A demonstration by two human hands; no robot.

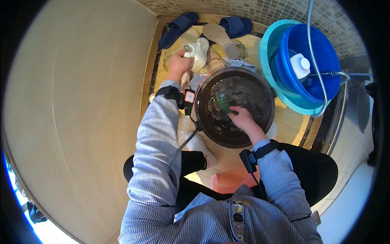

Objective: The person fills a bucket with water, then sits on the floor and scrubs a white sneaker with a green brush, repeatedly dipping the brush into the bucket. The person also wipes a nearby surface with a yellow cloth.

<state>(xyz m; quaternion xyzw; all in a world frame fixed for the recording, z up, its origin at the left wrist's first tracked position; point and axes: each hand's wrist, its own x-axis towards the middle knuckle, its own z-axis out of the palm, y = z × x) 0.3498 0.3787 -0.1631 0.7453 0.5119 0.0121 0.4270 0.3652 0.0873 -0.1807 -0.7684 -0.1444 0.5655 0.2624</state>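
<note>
My left hand [179,63] grips a white shoe [199,55] by its heel end, beyond the far left rim of a dark round basin [272,109]. The basin holds dark water. Over the water, my right hand [243,119] reaches in with its fingertips at the surface. Between thumb and fingers is one end of a green object [225,105], perhaps a brush, lying mostly under the water. Its full shape is blurred by ripples.
Navy slippers [179,29], an upturned sandal [221,39] and other footwear lie beyond the basin. At right, a blue bucket [323,55] with a white bottle [301,65] stands in a turquoise tub [268,45]. A metal shower hose [313,52] hangs across them. A pale panel [79,106] rises at left.
</note>
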